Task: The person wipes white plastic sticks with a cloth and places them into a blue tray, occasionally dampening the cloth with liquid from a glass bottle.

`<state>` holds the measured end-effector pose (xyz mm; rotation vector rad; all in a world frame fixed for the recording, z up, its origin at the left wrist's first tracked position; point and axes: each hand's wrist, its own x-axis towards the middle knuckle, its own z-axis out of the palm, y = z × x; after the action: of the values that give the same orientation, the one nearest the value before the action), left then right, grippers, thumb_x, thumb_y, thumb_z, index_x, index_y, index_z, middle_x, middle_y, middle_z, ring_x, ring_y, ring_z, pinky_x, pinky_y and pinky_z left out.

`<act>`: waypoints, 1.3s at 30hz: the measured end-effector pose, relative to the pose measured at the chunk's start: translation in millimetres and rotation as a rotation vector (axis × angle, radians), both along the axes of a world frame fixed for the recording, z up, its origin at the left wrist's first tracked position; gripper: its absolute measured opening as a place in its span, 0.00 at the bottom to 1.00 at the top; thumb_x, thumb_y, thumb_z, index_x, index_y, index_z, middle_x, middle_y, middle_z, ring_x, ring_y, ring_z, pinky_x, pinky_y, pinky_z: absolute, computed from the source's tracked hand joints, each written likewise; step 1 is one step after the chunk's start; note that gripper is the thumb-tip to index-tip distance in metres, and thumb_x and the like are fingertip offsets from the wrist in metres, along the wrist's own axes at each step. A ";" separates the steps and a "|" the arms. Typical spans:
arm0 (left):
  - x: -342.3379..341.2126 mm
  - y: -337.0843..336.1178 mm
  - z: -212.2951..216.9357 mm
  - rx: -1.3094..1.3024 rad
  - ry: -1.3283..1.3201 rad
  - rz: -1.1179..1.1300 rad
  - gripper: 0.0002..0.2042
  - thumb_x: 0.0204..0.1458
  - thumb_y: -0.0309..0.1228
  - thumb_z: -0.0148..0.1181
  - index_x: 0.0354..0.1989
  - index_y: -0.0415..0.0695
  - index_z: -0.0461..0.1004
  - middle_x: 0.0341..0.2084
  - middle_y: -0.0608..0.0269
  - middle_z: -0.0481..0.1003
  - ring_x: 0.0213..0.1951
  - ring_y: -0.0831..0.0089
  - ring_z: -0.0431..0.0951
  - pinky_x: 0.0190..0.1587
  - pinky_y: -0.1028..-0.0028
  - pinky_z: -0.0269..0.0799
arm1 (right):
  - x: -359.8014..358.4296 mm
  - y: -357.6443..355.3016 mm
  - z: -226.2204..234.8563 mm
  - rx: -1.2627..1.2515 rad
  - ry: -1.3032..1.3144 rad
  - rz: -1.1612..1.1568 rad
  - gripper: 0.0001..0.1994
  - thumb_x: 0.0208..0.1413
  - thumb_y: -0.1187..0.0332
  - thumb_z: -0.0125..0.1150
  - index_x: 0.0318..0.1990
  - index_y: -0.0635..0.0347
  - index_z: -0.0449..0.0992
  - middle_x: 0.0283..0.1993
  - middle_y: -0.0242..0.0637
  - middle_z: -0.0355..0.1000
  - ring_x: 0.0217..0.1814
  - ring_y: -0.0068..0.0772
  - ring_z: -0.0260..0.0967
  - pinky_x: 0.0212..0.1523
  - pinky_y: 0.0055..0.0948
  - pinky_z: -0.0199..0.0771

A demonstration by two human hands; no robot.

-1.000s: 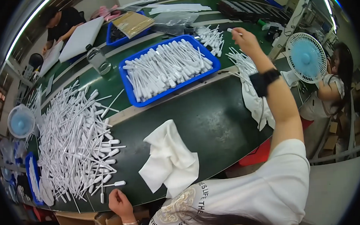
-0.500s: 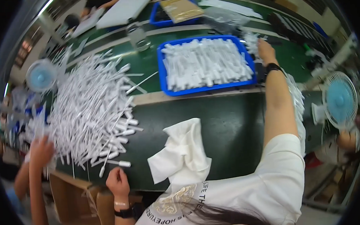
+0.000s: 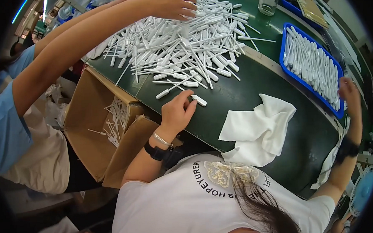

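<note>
Pinching one white dropper (image 3: 199, 100) above the green surface (image 3: 208, 126), just beside the heap (image 3: 199, 44), our left hand (image 3: 176, 115) works while we hold our blurred right hand (image 3: 350, 93) beside the blue tray (image 3: 283, 54), its grip impossible to tell

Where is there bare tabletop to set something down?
Bare tabletop lies between the dropper pile, the white cloth and the blue tray, extending to the right of the cloth. It is crowded at the pile, with a co-worker's hand over it, and inside the tray.
</note>
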<state>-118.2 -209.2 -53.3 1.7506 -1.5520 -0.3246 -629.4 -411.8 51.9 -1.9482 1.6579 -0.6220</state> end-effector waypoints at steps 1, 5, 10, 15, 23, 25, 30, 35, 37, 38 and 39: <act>-5.2 -3.8 0.8 0.038 -0.105 -0.030 0.08 0.46 0.33 0.57 0.32 0.44 0.71 0.18 0.60 0.72 0.20 0.60 0.73 0.22 0.67 0.66 | 37.3 39.0 -0.5 0.095 0.042 0.107 0.15 0.53 0.66 0.49 0.48 0.59 0.68 0.24 0.28 0.66 0.24 0.15 0.59 0.25 0.18 0.59; -1.0 -8.1 8.3 0.166 -0.311 -0.073 0.12 0.48 0.41 0.55 0.32 0.44 0.70 0.19 0.58 0.73 0.22 0.59 0.74 0.23 0.65 0.67 | 170.5 145.8 -2.3 0.017 0.503 0.348 0.21 0.44 0.62 0.62 0.46 0.58 0.68 0.28 0.42 0.70 0.27 0.42 0.69 0.27 0.33 0.66; 2.1 -12.0 16.4 0.298 -0.286 -0.145 0.15 0.47 0.44 0.56 0.30 0.44 0.68 0.16 0.57 0.72 0.22 0.60 0.75 0.24 0.65 0.67 | 200.2 162.5 -53.6 -0.221 0.413 0.311 0.22 0.43 0.65 0.63 0.47 0.58 0.67 0.33 0.46 0.71 0.30 0.43 0.70 0.30 0.32 0.67; 12.7 2.5 8.0 0.335 0.421 -0.156 0.13 0.47 0.38 0.57 0.34 0.42 0.66 0.17 0.59 0.73 0.21 0.67 0.75 0.23 0.69 0.68 | 215.6 153.9 -58.2 -0.110 0.182 0.135 0.20 0.46 0.69 0.60 0.48 0.60 0.66 0.36 0.44 0.72 0.33 0.36 0.71 0.33 0.28 0.68; 20.6 25.2 -2.5 0.572 1.827 -0.252 0.11 0.53 0.28 0.50 0.44 0.40 0.64 0.29 0.59 0.73 0.22 0.73 0.72 0.23 0.77 0.69 | 221.9 140.8 -75.7 -0.028 -0.923 -0.111 0.18 0.50 0.74 0.54 0.50 0.67 0.65 0.43 0.38 0.71 0.41 0.28 0.69 0.42 0.26 0.70; 17.5 29.8 0.9 0.601 1.878 -0.263 0.11 0.54 0.27 0.49 0.44 0.40 0.64 0.29 0.59 0.73 0.22 0.74 0.72 0.23 0.78 0.69 | 219.4 144.9 -81.7 0.104 -0.962 -0.102 0.19 0.49 0.75 0.55 0.50 0.67 0.65 0.43 0.38 0.70 0.42 0.28 0.69 0.44 0.26 0.70; 2.2 32.1 -9.9 0.587 1.948 -0.419 0.10 0.55 0.27 0.46 0.45 0.41 0.64 0.29 0.59 0.73 0.24 0.74 0.73 0.26 0.78 0.69 | 229.2 154.0 -88.4 0.322 -0.778 0.061 0.19 0.49 0.74 0.54 0.50 0.66 0.64 0.44 0.38 0.69 0.43 0.28 0.69 0.44 0.27 0.70; -34.8 17.8 -5.4 0.578 1.484 -0.534 0.09 0.56 0.29 0.47 0.43 0.41 0.64 0.28 0.61 0.73 0.24 0.76 0.73 0.26 0.78 0.69 | 250.7 168.6 -89.2 0.443 -0.847 0.114 0.19 0.49 0.73 0.55 0.50 0.65 0.65 0.44 0.37 0.70 0.43 0.27 0.69 0.44 0.26 0.69; -49.0 7.2 -2.5 0.592 1.334 -0.571 0.08 0.55 0.29 0.47 0.42 0.41 0.65 0.26 0.61 0.73 0.23 0.75 0.73 0.25 0.78 0.68 | 257.4 175.9 -87.9 0.450 -0.966 0.135 0.17 0.50 0.73 0.54 0.49 0.65 0.66 0.42 0.35 0.70 0.42 0.24 0.67 0.44 0.24 0.68; -54.9 1.4 -1.1 0.598 1.187 -0.597 0.08 0.55 0.29 0.48 0.40 0.40 0.65 0.24 0.61 0.73 0.22 0.74 0.73 0.25 0.77 0.68 | 260.2 178.7 -87.7 0.452 -1.027 0.147 0.17 0.51 0.73 0.54 0.49 0.65 0.66 0.42 0.34 0.70 0.42 0.22 0.67 0.44 0.23 0.67; -60.2 -2.9 0.0 0.601 1.040 -0.619 0.07 0.54 0.30 0.49 0.38 0.40 0.65 0.21 0.61 0.73 0.21 0.73 0.73 0.24 0.77 0.68 | 262.6 181.0 -87.8 0.446 -1.031 0.142 0.17 0.51 0.73 0.54 0.49 0.65 0.66 0.42 0.34 0.70 0.42 0.22 0.67 0.44 0.23 0.67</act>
<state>-178.5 -212.0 -53.3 1.0441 -1.1649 -1.8211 -366.9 -230.9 -35.9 -1.0806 0.8804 -0.8924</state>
